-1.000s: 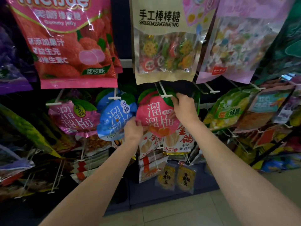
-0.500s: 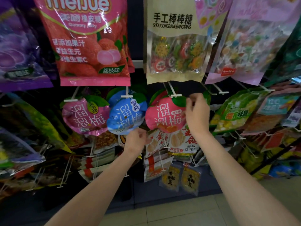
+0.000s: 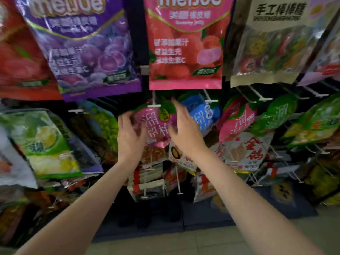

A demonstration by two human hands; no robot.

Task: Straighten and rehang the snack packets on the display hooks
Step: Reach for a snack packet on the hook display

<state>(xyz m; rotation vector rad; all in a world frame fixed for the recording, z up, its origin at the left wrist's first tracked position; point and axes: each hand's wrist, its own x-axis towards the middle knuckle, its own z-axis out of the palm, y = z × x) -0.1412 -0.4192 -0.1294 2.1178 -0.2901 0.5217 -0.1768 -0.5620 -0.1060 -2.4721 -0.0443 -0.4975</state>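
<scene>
My left hand (image 3: pixel 131 137) and right hand (image 3: pixel 184 132), fingers spread loose and gripping nothing, flank the round pink plum packet (image 3: pixel 156 126) between them, ready to square it, I judge, on its hook (image 3: pixel 154 106) just above my fingertips.

Two bare forearms reach up and forward from the near edge, converging toward the middle. The left hand (image 3: pixel 129 138) is raised with its back to the camera, fingers loosely curved and slightly spread. Just to its right, the right hand (image 3: pixel 184 132) stands higher, fingers extended and splayed, index finger uppermost. Both hands are blurred.
</scene>
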